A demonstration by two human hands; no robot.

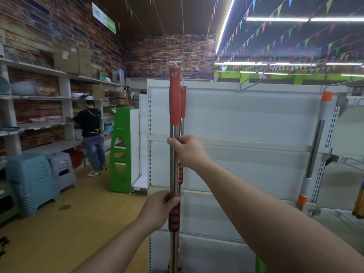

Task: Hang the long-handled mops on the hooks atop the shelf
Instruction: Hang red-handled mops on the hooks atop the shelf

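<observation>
I hold a long mop upright in front of the white shelf (246, 119). Its steel pole carries a red end cap (175, 95) with a hanging hole, raised close to a white hook (177, 65) on the shelf top. My left hand (160, 208) grips the pole at its red-and-black foam grip. My right hand (188, 151) grips the bare steel higher up. Just behind it a second red-capped mop (183, 103) hangs against the shelf. An orange-capped mop (319, 138) hangs at the shelf's right end. The mop heads are out of view.
A green display stand (120, 152) stands left of the shelf. Stacked blue and grey plastic stools (37, 180) sit at the left on the wooden floor. A person in a black shirt (90, 133) works at the wall shelving. Another rail hook (254, 80) juts from the shelf top.
</observation>
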